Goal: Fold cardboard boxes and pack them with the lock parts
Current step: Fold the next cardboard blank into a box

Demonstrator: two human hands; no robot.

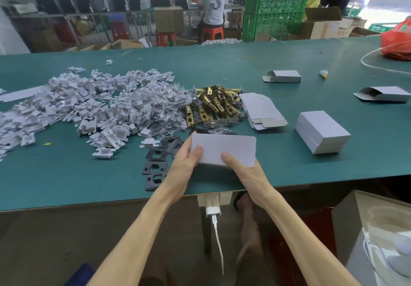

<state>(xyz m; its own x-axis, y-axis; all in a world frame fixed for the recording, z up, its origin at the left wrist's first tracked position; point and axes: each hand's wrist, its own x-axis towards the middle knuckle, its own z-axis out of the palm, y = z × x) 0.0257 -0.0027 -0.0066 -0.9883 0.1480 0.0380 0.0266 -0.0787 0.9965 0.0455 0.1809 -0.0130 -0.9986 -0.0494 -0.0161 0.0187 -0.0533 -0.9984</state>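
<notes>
Green-matted workbench (66, 179) fills the view, with other workers on stools well behind it. Over on the left, a big loose heap of white card inserts (89, 108) spreads across the mat and runs into a drift of little clear screw bags (160, 112). Just in front of those, near the table edge, lie the dark strike plates (155, 165), and beside the bags sits the pile of brass latches (213, 105). Now the action at centre: the left hand (189, 161) grips the near-left corner of the white box (224, 150), thumb flat on top and fingers tucked out of sight beneath, and the right hand (240, 168) does the same at the near edge, thumb pressed on the lid face. The box is held just above the mat, close to the front edge, right over the plates. It looks closed, though whether it is filled can't be told from here. I'd call this the pressing-shut stage. Further right lies a fanned stack of flat blanks (260, 110), then two finished boxes (322, 132) stacked together, and two open-ended boxes (282, 76) beyond. If this one is packed, the next move is a short carry right onto that stack, set down square, before picking up a fresh blank.
</notes>
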